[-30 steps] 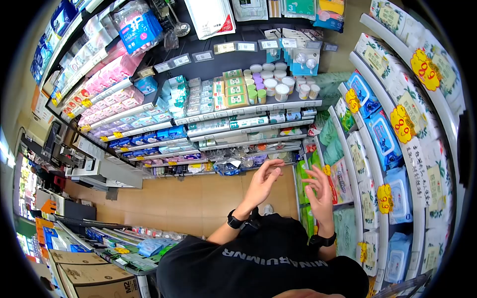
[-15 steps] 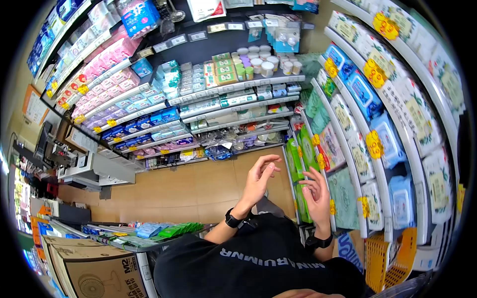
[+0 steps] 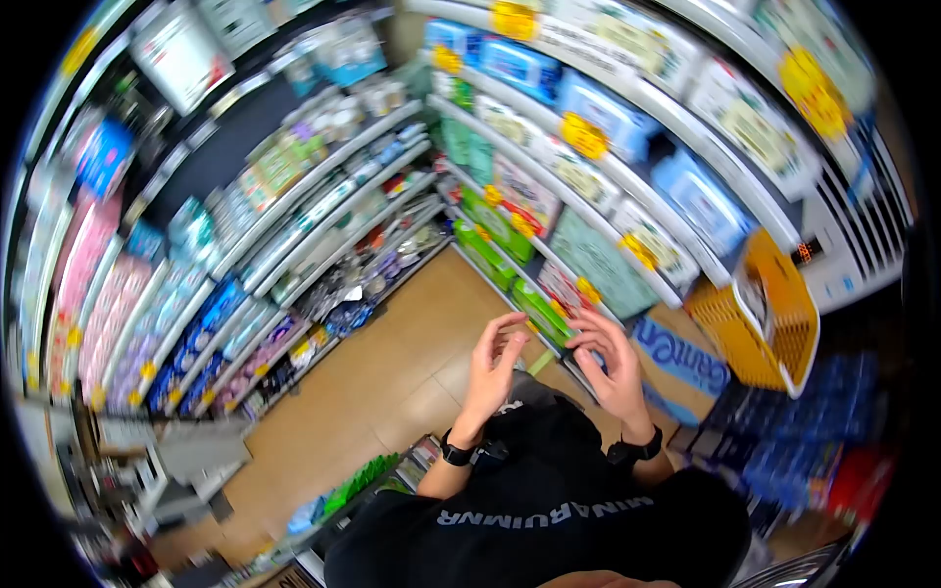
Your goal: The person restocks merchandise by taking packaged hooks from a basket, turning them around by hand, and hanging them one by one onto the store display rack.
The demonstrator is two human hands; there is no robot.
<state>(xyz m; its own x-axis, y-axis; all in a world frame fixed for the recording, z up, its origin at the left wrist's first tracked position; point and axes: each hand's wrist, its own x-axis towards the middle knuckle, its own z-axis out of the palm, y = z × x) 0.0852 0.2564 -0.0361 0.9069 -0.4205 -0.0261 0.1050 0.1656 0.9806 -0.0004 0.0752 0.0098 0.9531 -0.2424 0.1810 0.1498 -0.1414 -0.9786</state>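
Note:
My left hand is raised in front of my black shirt, its fingers apart and slightly curled, holding nothing. To its right my right hand is up too, fingers spread and bent, with nothing in it. A gap separates the two hands. Beyond them, green packs lie on the lowest shelf, nearest to the right hand's fingertips. Each wrist wears a dark band. The view is somewhat blurred.
Shelves of wipes and tissue packs curve along the right. A yellow basket stands by a printed cardboard box. More stocked shelves line the left, above a tan floor. Green packets lie low left.
The view has swung to the right, so the yellow basket and cardboard box show more fully and the left shelves look tilted. Both hands stay raised and apart, now closer to the green packs in view.

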